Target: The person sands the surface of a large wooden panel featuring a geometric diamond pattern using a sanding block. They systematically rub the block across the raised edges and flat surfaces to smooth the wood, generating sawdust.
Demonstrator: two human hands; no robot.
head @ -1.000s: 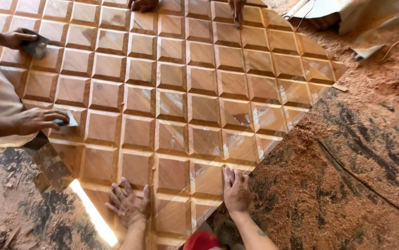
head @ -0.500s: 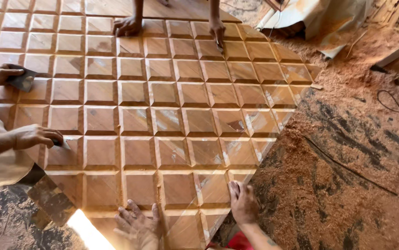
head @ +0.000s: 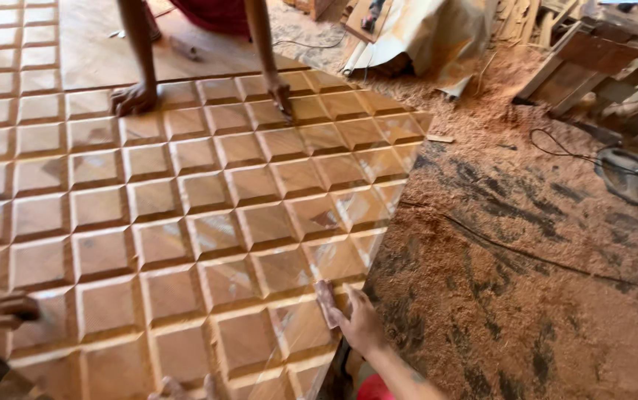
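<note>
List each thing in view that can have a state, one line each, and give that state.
Wooden panel: lying flat, glossy.
Right hand: open, flat on the panel's edge.
Left hand: fingertips only in view, on the panel.
Co-worker's hands: pressing on the far edge.
Sawdust: spread over the floor.

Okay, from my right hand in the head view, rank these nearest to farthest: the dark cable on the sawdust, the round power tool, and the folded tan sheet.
From the right hand:
1. Dark cable, right of it on the sawdust.
2. Round power tool, far right.
3. Folded tan sheet, at the top; close to the tool in distance, so this order is not firm.
</note>
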